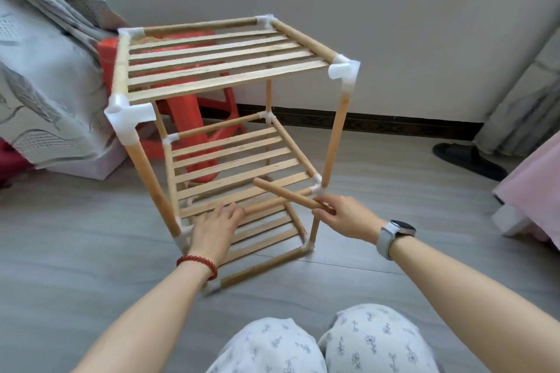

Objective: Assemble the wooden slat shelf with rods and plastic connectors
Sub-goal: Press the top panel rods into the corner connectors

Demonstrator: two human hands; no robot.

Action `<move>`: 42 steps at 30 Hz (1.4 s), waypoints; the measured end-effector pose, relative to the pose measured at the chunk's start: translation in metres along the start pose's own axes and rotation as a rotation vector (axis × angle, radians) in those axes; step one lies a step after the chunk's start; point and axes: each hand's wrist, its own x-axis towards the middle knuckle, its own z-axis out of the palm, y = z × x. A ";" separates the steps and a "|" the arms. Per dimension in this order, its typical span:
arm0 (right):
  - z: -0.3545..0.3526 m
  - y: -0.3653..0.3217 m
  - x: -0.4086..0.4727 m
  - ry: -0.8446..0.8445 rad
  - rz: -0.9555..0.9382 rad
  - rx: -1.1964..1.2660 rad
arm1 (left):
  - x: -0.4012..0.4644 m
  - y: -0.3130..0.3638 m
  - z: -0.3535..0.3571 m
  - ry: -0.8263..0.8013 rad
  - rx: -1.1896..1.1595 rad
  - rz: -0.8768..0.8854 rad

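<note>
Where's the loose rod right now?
In the head view, the loose rod is pinched in the right hand, angled over the middle shelf's front right corner, just below the white connector.

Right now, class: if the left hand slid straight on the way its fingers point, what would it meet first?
The left hand lies flat, fingers pointing up and right along the middle tier's front rod. Going on, it would probably first meet the loose rod the right hand holds, though depth is unclear.
</note>
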 end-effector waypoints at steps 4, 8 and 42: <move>-0.001 -0.038 0.008 -0.050 -0.056 0.012 | -0.016 -0.018 -0.017 0.005 -0.030 -0.027; -0.008 -0.075 0.012 -0.001 -0.145 0.000 | -0.023 -0.026 -0.047 0.106 -0.022 -0.012; -0.095 -0.200 0.028 0.529 -0.757 -0.519 | -0.044 -0.084 -0.183 0.769 -1.252 -0.381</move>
